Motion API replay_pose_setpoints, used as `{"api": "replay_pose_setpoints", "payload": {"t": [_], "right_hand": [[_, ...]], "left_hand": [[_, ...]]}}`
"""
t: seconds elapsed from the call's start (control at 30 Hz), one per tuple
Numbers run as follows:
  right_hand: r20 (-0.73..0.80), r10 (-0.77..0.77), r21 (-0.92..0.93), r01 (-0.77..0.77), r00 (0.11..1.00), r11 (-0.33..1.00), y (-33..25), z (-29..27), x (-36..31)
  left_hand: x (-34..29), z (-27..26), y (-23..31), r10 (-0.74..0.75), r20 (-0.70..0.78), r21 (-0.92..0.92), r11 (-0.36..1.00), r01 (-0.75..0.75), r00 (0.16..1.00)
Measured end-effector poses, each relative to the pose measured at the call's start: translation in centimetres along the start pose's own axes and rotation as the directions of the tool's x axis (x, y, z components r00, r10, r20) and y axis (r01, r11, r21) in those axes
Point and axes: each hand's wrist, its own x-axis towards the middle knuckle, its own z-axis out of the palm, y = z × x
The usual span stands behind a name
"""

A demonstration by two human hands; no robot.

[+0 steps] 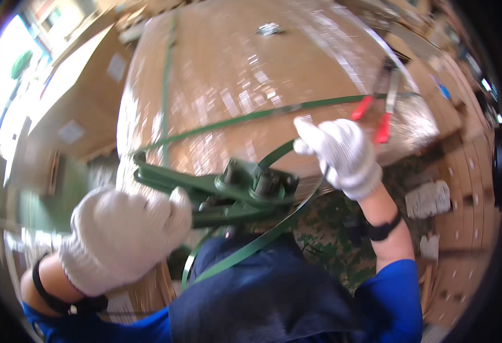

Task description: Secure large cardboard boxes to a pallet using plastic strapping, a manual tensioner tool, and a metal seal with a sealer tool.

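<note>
My left hand, in a white knit glove, is closed round a handle of a green strapping tool. The tool is held level at the near edge of a large film-wrapped carton, in front of my body. My right hand, also gloved, is raised to the right of the tool, with its fingers pinched on a green plastic strap. From there the strap runs down to the tool's head. A loose length of it loops below, across my dark apron. Where the strap threads through the tool is hidden.
One tightened green strap crosses the carton, meeting another at the left. Red-handled cutters lie at the carton's right edge, small shiny metal pieces farther back. More cartons stand left and right.
</note>
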Motion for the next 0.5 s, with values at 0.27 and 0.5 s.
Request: {"api": "replay_pose_setpoints", "payload": {"t": [0.27,0.5], "right_hand": [[-0.157,0.987,0.888,-0.443,-0.040,0.123,6.6,-13.5,-21.5],[-0.555,0.688,0.161,-0.871,-0.468,-0.464,-13.5,-22.6,-42.7]], "left_hand": [[4.9,1.2,-2.5,-0.039,-0.152,-0.306,0.952,-0.009,0.988],[14.6,2.2,-5.4,-0.241,0.315,-0.943,0.033,0.332,0.918]]}}
